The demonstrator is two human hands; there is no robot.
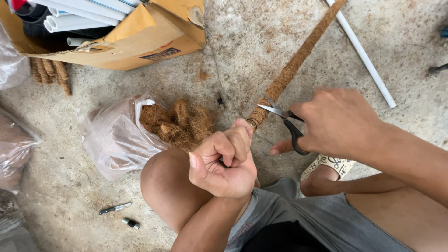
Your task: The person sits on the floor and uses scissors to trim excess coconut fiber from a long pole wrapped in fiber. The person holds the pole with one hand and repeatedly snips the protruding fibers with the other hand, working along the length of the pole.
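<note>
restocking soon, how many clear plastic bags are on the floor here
3 at least: one open bag of brown fibre by the knee, one at the left edge, one top left. More may lie out of frame.

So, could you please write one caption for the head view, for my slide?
Left hand grips the end of a coir-wrapped pole while right hand holds scissors beside it.

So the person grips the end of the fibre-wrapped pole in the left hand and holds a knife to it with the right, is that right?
Not quite: the head view shows the right hand holding black-handled scissors, not a knife. The left hand does grip the end of the fibre-wrapped pole.
</note>
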